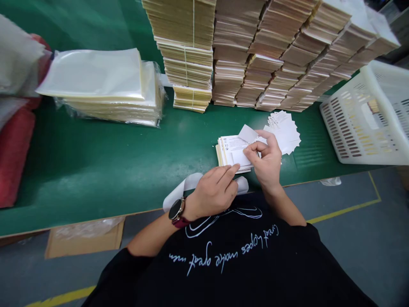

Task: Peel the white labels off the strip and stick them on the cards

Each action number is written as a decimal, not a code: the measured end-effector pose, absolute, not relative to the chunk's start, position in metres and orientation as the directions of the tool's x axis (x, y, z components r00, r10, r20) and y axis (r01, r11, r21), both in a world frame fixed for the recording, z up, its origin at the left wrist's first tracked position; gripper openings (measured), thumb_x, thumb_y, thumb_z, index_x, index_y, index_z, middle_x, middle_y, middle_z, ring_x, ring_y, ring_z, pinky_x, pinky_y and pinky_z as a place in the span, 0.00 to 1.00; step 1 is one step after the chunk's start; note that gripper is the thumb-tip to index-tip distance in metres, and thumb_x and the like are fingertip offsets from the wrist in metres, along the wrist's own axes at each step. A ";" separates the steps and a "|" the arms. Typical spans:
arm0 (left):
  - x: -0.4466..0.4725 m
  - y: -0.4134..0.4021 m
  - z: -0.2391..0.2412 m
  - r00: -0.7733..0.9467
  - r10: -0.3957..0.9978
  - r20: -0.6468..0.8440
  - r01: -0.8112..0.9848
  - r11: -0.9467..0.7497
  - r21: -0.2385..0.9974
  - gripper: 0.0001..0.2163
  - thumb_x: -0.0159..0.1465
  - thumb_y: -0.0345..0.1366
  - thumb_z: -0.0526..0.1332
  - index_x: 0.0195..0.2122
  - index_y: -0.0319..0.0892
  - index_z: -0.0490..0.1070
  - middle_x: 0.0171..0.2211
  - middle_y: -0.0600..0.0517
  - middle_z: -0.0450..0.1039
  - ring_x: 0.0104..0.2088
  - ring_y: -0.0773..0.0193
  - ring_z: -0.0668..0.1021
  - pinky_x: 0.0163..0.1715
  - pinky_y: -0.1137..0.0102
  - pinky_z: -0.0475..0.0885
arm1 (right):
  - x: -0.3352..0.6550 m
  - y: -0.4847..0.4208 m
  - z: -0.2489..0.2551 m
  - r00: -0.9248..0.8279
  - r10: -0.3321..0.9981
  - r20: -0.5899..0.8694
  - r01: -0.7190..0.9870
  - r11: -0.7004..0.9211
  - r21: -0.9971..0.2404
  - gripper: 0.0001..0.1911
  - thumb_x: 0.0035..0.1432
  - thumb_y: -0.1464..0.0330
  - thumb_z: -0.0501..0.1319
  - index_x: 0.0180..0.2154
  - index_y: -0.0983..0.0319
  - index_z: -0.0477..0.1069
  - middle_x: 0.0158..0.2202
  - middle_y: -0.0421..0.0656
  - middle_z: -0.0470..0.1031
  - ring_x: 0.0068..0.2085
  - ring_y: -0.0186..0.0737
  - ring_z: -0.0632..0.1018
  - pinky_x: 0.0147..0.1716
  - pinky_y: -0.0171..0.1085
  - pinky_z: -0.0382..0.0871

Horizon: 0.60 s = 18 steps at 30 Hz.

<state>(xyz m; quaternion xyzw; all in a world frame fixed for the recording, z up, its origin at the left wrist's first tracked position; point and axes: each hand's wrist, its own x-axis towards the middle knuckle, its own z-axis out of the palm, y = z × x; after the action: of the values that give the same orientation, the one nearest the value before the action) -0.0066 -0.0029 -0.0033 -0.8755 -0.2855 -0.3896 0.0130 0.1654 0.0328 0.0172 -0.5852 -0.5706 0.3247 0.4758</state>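
Note:
A small stack of flat printed cards [228, 151] lies on the green table [96, 170] in front of me. My left hand [214, 192], with a watch on its wrist, rests at the stack's near edge, fingers stretched toward the top card. My right hand [267, 160] is pinched on a small white sticker [247, 133] held over the stack. A strip of white backing paper [191, 185] curls under my left hand at the table's edge. A fanned pile of small white squares [286, 130] lies just beyond my right hand.
Tall stacks of bundled cardboard sheets [255, 55] fill the back of the table. A pack of clear plastic bags [105, 89] lies at the left, red and white cloth [15, 128] beyond it. A white slotted basket [367, 115] stands at the right. A flat cardboard piece [83, 238] lies below the table.

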 end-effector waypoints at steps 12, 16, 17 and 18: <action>-0.006 -0.001 -0.004 0.568 0.481 0.668 0.527 -0.836 0.154 0.05 0.63 0.29 0.57 0.30 0.38 0.68 0.46 0.41 0.76 0.43 0.58 0.77 0.37 0.64 0.76 | 0.158 0.023 0.019 -0.058 0.883 0.466 0.862 0.279 -0.423 0.26 0.60 0.68 0.56 0.60 0.54 0.60 0.31 0.42 0.74 0.30 0.40 0.70 0.37 0.43 0.66; -0.006 -0.001 -0.002 0.586 0.485 0.650 0.514 -0.842 0.165 0.06 0.63 0.29 0.56 0.29 0.38 0.69 0.47 0.41 0.76 0.47 0.56 0.77 0.41 0.63 0.76 | 0.157 0.020 0.019 -0.040 0.898 0.439 0.863 0.252 -0.437 0.30 0.63 0.63 0.56 0.65 0.54 0.52 0.36 0.44 0.73 0.34 0.42 0.71 0.35 0.41 0.68; -0.006 -0.001 -0.002 0.593 0.487 0.642 0.512 -0.843 0.167 0.06 0.63 0.29 0.56 0.29 0.37 0.69 0.48 0.40 0.76 0.48 0.55 0.76 0.41 0.63 0.76 | 0.158 0.020 0.019 -0.029 0.908 0.418 0.861 0.235 -0.451 0.31 0.63 0.62 0.56 0.65 0.54 0.51 0.36 0.44 0.73 0.35 0.43 0.71 0.35 0.41 0.68; -0.007 -0.001 -0.001 0.598 0.490 0.634 0.512 -0.842 0.168 0.06 0.63 0.29 0.57 0.29 0.36 0.69 0.48 0.40 0.76 0.49 0.54 0.76 0.42 0.62 0.76 | 0.158 0.021 0.020 -0.013 0.917 0.398 0.859 0.214 -0.465 0.33 0.62 0.61 0.57 0.65 0.55 0.51 0.38 0.45 0.73 0.36 0.43 0.72 0.35 0.40 0.69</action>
<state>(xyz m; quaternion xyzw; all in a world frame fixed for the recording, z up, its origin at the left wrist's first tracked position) -0.0065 -0.0013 -0.0014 -0.8937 -0.2803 -0.3499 0.0156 0.1584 0.0209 0.0195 -0.6250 -0.7103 0.0455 0.3206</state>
